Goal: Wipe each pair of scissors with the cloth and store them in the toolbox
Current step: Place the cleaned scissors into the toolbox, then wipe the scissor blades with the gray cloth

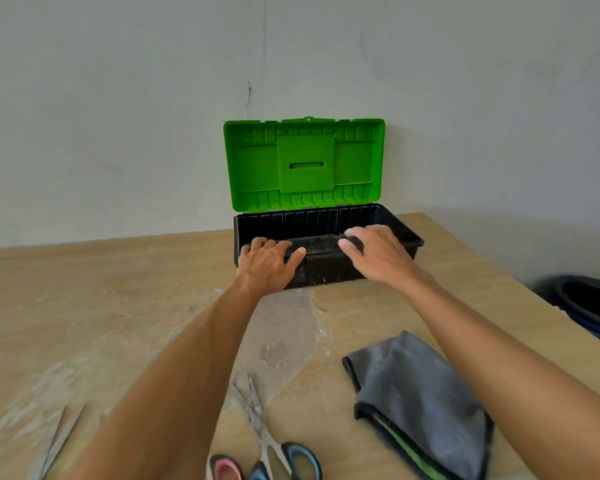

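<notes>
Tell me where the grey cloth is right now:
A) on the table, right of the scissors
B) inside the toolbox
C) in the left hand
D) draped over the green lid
A: the grey cloth lies folded on the table, right of the blue-handled scissors, while the left hand and right hand grip the toolbox front rim.

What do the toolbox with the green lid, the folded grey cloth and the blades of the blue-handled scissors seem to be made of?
Toolbox with green lid: moulded plastic, judging by ribs and matte sheen. Folded grey cloth: soft napped fabric, probably microfibre; it slumps in folds. Blue-handled scissors' blades: dull grey metal, smeared.
</notes>
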Available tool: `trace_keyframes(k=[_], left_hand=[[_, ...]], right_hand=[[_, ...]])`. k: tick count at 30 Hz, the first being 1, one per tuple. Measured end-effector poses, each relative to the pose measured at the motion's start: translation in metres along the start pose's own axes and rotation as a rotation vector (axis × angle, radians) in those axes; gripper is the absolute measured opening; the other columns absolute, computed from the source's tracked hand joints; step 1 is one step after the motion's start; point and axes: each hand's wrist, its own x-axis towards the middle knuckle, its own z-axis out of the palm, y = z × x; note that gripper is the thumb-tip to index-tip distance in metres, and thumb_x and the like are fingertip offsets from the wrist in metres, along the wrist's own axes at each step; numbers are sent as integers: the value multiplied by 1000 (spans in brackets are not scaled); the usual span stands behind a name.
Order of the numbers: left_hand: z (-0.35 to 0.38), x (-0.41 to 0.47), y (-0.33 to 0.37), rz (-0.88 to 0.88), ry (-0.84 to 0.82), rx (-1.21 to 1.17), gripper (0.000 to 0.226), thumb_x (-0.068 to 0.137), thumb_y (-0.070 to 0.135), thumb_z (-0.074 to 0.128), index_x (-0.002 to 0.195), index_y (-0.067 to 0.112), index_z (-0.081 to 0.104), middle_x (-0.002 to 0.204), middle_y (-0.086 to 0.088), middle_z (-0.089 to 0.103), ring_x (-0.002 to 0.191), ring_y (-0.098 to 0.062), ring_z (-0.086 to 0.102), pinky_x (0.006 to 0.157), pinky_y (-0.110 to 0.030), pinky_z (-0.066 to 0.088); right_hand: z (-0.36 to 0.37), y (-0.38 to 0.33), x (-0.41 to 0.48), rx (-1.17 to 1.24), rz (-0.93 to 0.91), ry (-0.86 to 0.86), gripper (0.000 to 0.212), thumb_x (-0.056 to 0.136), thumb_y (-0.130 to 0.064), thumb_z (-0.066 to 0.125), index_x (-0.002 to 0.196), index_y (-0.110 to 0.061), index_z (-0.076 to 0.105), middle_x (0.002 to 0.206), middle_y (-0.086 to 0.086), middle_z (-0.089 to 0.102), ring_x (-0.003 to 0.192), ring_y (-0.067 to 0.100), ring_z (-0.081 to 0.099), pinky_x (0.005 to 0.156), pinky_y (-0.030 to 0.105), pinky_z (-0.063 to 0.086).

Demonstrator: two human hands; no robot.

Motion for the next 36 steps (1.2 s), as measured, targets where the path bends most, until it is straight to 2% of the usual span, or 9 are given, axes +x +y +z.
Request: trace_keyframes(k=[2, 4, 9, 12, 17, 22, 26, 29, 36], left_hand=[[-6, -10, 1, 11, -19, -23, 62, 99, 57, 32, 149, 22, 37, 145, -12, 49, 136, -34, 39, 111, -53, 29], [-11, -25, 2, 42, 24, -38, 61, 98, 52, 42, 149, 20, 36, 143, -13, 50, 133, -35, 43, 112, -53, 31], [-35, -91, -6, 123, 65, -152, 61, 93, 41, 58, 146, 15, 43, 141, -16, 50, 127, -35, 49, 107, -44, 40], [-50, -148, -17, 126, 93, -196, 53, 93, 39, 60, 140, 14, 52, 134, -15, 58, 121, -32, 56, 102, -39, 43], [-47, -244, -30, 100, 56, -218, 39, 92, 46, 60, 120, 19, 69, 119, -3, 70, 111, -21, 62, 96, -38, 48], [-26, -296, -10, 63, 55, -172, 68, 79, 73, 55, 115, 17, 72, 114, -5, 71, 111, -22, 60, 92, -41, 51], [-13, -309, -1, 41, 64, -31, 75, 69, 85, 47, 94, 20, 75, 103, 0, 70, 110, -20, 56, 93, -39, 48], [-3, -313, 0, 41, 81, -59, 70, 69, 82, 54, 95, 22, 75, 105, 4, 67, 115, -18, 52, 97, -36, 43], [4, -313, -7, 80, 128, -255, 53, 72, 61, 69, 100, 17, 77, 111, 5, 70, 128, -20, 49, 105, -38, 43]], right_hand=[[-8, -16, -23, -21, -72, 3, 47, 110, -35, 48, 145, -6, 59, 144, 16, 63, 139, 32, 51, 118, 38, 29], [-16, -29, -41, -7, -120, 20, 49, 110, -34, 48, 150, -6, 53, 154, 12, 54, 148, 28, 41, 123, 34, 21], [-22, -61, -93, 47, -191, -38, 39, 102, -42, 57, 127, -17, 72, 130, 10, 70, 125, 31, 62, 105, 46, 49], [-20, -77, -140, 74, -237, -149, 33, 101, -43, 60, 121, -23, 76, 122, 6, 72, 114, 25, 66, 99, 42, 52], [-4, -95, -203, 89, -233, -300, 45, 98, -48, 67, 134, -21, 69, 131, 1, 71, 109, 11, 65, 83, 24, 49], [6, -101, -229, 102, -167, -361, 58, 91, -50, 75, 140, -21, 65, 131, -1, 70, 99, 6, 61, 77, 18, 44], [14, -103, -239, 63, -170, -368, 60, 87, -50, 79, 137, -19, 67, 132, 1, 68, 108, 11, 63, 86, 24, 51], [23, -101, -243, 67, -161, -323, 53, 85, -52, 80, 128, -21, 73, 127, -1, 65, 111, 13, 61, 91, 32, 55], [22, -98, -249, 283, -23, -246, 36, 81, -41, 87, 110, -23, 76, 94, -12, 77, 79, -1, 71, 74, 22, 63]])
